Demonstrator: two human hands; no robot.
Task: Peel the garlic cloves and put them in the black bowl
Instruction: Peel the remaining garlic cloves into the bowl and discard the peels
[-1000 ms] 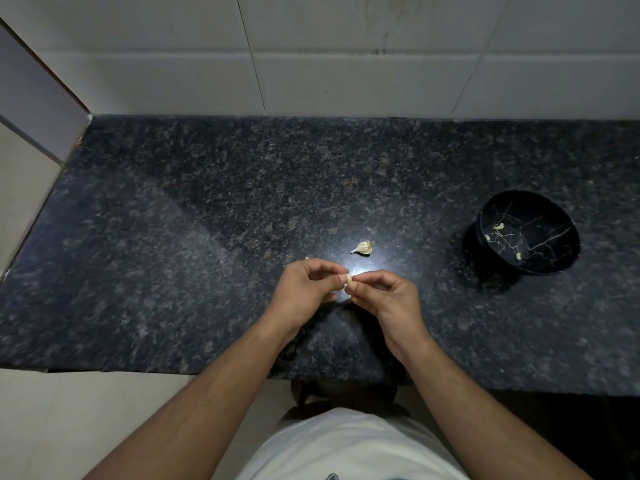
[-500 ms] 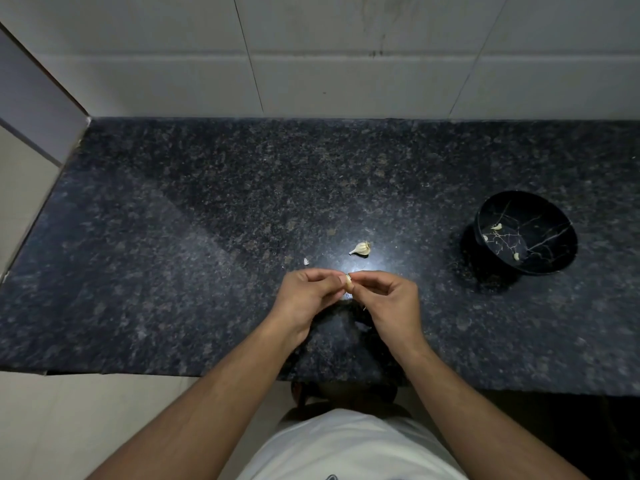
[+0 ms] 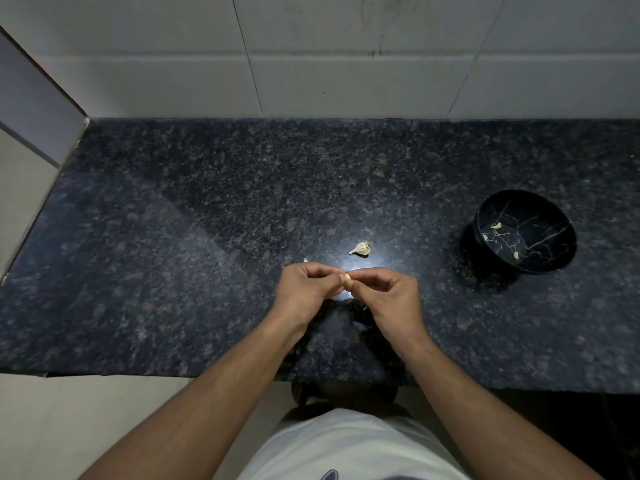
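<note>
Both hands meet over the near middle of the dark counter (image 3: 173, 271), pinching one garlic clove (image 3: 347, 279) between them: the left hand (image 3: 306, 292) grips it with curled fingertips, and the right hand (image 3: 388, 294) nips its other end. How much skin remains on it is too small to tell. Just beyond the grip lies a second clove (image 3: 361, 248), seemingly unpeeled. Well off to the right, the black bowl (image 3: 540, 265) holds about three pale pieces, so I judge the job roughly past halfway: this clove and one more remain.
</note>
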